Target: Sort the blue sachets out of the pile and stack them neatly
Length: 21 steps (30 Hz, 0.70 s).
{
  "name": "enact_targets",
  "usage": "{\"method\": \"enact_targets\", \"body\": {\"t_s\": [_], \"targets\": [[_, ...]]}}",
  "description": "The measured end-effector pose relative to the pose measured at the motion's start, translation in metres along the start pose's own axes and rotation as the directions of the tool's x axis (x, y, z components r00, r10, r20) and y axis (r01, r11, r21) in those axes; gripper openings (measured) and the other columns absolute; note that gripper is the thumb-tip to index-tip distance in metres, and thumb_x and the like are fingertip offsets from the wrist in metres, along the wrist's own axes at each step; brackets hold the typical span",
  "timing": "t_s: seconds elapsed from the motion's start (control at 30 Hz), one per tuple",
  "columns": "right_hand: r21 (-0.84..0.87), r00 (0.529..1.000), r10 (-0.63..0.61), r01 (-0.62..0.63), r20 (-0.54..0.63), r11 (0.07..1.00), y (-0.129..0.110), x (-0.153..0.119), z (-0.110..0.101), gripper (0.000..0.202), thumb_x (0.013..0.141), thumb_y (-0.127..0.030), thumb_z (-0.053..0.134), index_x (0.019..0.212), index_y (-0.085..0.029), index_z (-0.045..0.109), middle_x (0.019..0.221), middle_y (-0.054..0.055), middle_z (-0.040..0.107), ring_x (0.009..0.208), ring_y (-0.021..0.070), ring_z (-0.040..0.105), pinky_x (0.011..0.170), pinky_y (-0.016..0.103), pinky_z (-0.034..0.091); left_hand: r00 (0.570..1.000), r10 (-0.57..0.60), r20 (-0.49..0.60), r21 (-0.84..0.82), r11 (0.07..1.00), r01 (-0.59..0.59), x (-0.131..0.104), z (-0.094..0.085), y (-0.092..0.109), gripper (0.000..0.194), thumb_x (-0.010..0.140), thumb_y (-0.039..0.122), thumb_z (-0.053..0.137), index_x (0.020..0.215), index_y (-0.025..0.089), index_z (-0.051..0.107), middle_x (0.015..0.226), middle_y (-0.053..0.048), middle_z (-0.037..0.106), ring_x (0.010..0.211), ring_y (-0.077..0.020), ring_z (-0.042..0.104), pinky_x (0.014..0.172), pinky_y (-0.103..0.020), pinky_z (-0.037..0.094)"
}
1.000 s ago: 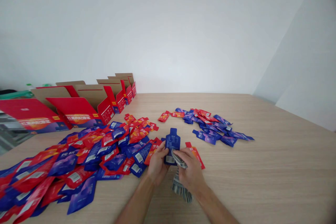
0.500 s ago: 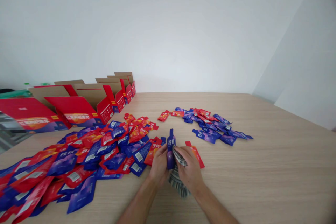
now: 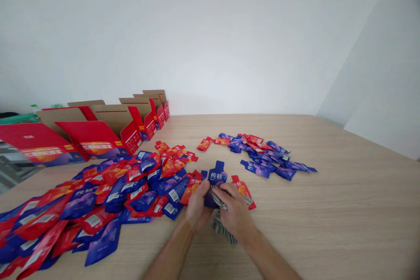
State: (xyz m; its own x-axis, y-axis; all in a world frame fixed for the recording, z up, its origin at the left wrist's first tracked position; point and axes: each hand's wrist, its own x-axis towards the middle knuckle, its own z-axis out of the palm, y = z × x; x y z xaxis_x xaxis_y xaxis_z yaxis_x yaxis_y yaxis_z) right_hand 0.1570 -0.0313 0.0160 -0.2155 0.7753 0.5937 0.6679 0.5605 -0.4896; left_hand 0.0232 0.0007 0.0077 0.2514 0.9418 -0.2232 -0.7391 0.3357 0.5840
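Note:
A blue-purple pouch (image 3: 217, 173) with a narrow neck and white lettering is upright between my hands, its printed face toward me. My left hand (image 3: 198, 205) grips it by the left edge, thumb in front. In my right hand (image 3: 238, 212) is a striped grey cloth (image 3: 223, 227), bunched under the fingers and pressed on the pouch's front; its lower end hangs below. Behind my right hand lies a red pouch (image 3: 244, 189) on the table, partly hidden. Another red pouch (image 3: 189, 189) is just beyond my left hand.
A big heap of red and blue pouches (image 3: 111, 192) covers the table's left side. A smaller pile (image 3: 262, 153) lies beyond my hands to the right. Open red cartons (image 3: 101, 140) stand in a row at back left, before a white wall.
The pouch has turned from nearly edge-on to show its broad face. My right hand has shifted slightly left, bringing the cloth across the pouch's front.

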Motion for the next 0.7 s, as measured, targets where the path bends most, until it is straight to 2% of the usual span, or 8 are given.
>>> {"method": "enact_targets", "body": {"t_s": [0.1, 0.2, 0.27, 0.4, 0.47, 0.53, 0.63, 0.7], "targets": [[-0.039, 0.994, 0.056, -0.059, -0.093, 0.997, 0.004, 0.0, -0.003, 0.061, 0.072, 0.001, 0.046, 0.126, -0.024, 0.06, 0.111, 0.01, 0.057, 0.106, 0.0238, 0.054, 0.093, 0.04, 0.05, 0.999, -0.037, 0.032, 0.005, 0.999, 0.037, 0.0, -0.001, -0.003, 0.024, 0.08, 0.028, 0.072, 0.1, 0.015, 0.067, 0.092, -0.004, 0.07, 0.077, -0.0151, 0.065, 0.075, -0.028, 0.051], [-0.02, 0.999, -0.014, 0.014, 0.041, 1.0, 0.001, -0.001, -0.004, 0.063, 0.068, 0.002, 0.048, 0.123, -0.027, 0.062, 0.111, 0.008, 0.059, 0.106, 0.0232, 0.054, 0.094, 0.039, 0.049, 0.998, -0.052, 0.026, -0.011, 0.999, 0.052, 0.001, -0.003, -0.002, 0.023, 0.08, 0.029, 0.072, 0.099, 0.017, 0.067, 0.084, -0.002, 0.069, 0.07, -0.0132, 0.063, 0.071, -0.026, 0.05], [-0.007, 0.997, -0.022, 0.023, 0.072, 1.0, 0.0, 0.001, -0.005, 0.062, 0.068, 0.002, 0.048, 0.12, -0.028, 0.063, 0.109, 0.007, 0.059, 0.104, 0.0222, 0.055, 0.093, 0.037, 0.05, 0.998, -0.055, 0.031, 0.008, 0.998, 0.055, 0.001, -0.002, -0.001, 0.022, 0.08, 0.029, 0.072, 0.099, 0.017, 0.067, 0.082, -0.001, 0.069, 0.069, -0.0126, 0.062, 0.07, -0.025, 0.049], [-0.027, 0.982, 0.113, -0.119, -0.152, 0.993, 0.013, 0.008, -0.012, 0.056, 0.075, 0.0, 0.045, 0.123, -0.025, 0.062, 0.108, 0.008, 0.057, 0.1, 0.0216, 0.056, 0.089, 0.037, 0.051, 0.993, -0.063, 0.1, 0.115, 0.992, 0.051, -0.004, 0.006, -0.002, 0.026, 0.081, 0.028, 0.07, 0.104, 0.015, 0.068, 0.089, -0.006, 0.071, 0.077, -0.017, 0.066, 0.072, -0.027, 0.05], [-0.023, 0.967, 0.147, -0.155, -0.206, 0.988, 0.018, 0.008, -0.013, 0.055, 0.077, -0.001, 0.045, 0.126, -0.023, 0.059, 0.109, 0.009, 0.056, 0.101, 0.022, 0.056, 0.091, 0.038, 0.051, 0.99, -0.073, 0.122, 0.144, 0.988, 0.055, -0.006, 0.009, -0.004, 0.028, 0.082, 0.028, 0.069, 0.106, 0.014, 0.068, 0.089, -0.007, 0.071, 0.079, -0.0186, 0.066, 0.073, -0.028, 0.05], [-0.011, 0.978, 0.123, -0.126, -0.168, 0.992, 0.015, 0.006, -0.011, 0.054, 0.078, -0.001, 0.045, 0.126, -0.022, 0.059, 0.111, 0.01, 0.056, 0.105, 0.0226, 0.055, 0.093, 0.038, 0.05, 0.991, -0.062, 0.121, 0.135, 0.99, 0.046, -0.005, 0.008, -0.004, 0.028, 0.082, 0.029, 0.069, 0.107, 0.015, 0.068, 0.089, -0.007, 0.071, 0.079, -0.0187, 0.066, 0.074, -0.028, 0.05], [0.019, 0.998, 0.054, -0.055, 0.013, 0.998, -0.001, 0.001, -0.002, 0.056, 0.072, 0.001, 0.046, 0.12, -0.024, 0.062, 0.108, 0.008, 0.058, 0.104, 0.0221, 0.055, 0.092, 0.036, 0.05, 0.998, -0.024, 0.064, 0.079, 0.997, 0.019, 0.0, 0.001, -0.001, 0.023, 0.08, 0.028, 0.07, 0.1, 0.016, 0.068, 0.085, -0.004, 0.07, 0.076, -0.0168, 0.065, 0.076, -0.028, 0.05], [0.04, 0.992, 0.036, -0.041, 0.121, 0.998, -0.013, -0.002, 0.003, 0.057, 0.067, 0.003, 0.046, 0.114, -0.024, 0.064, 0.102, 0.006, 0.059, 0.099, 0.0213, 0.056, 0.089, 0.034, 0.05, 1.0, -0.002, 0.018, 0.059, 0.998, 0.001, 0.003, -0.002, 0.003, 0.022, 0.079, 0.029, 0.07, 0.097, 0.016, 0.069, 0.084, -0.004, 0.07, 0.076, -0.0175, 0.065, 0.076, -0.029, 0.051]]}}
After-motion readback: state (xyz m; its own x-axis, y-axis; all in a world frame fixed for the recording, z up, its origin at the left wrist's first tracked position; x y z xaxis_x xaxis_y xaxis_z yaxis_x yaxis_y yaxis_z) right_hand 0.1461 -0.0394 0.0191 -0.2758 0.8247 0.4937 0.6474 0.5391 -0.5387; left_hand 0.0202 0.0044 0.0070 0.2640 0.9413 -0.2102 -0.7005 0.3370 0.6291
